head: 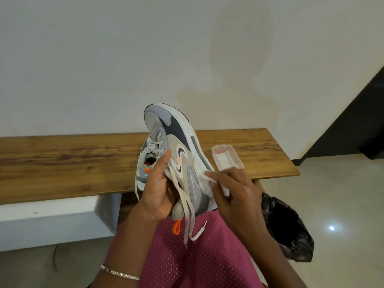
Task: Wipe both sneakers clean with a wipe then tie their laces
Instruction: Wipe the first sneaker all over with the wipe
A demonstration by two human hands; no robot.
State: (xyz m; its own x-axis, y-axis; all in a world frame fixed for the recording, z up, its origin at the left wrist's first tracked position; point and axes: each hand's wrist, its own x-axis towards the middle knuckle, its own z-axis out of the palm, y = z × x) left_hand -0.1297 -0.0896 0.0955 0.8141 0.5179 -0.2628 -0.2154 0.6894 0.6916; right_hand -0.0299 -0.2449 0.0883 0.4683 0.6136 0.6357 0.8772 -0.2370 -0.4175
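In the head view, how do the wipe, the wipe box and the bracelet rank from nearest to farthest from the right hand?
1. wipe: held by the right hand against the side of the sneaker.
2. wipe box: on the bench, just behind that hand.
3. bracelet: on the left wrist, far lower left.

A grey, white and beige sneaker (pixel 176 142) with dark grey panels, orange accents and a thick white sole is tilted toe-up, heel low. The left hand (pixel 158 190) grips it at the collar. Its flat off-white laces (pixel 188 206) are untied and dangle loose past the heel, beside an orange pull tab (pixel 176 226). A crumpled white wipe (pixel 204 176), held in the right hand (pixel 232 192), presses against the white sole's side near the heel.
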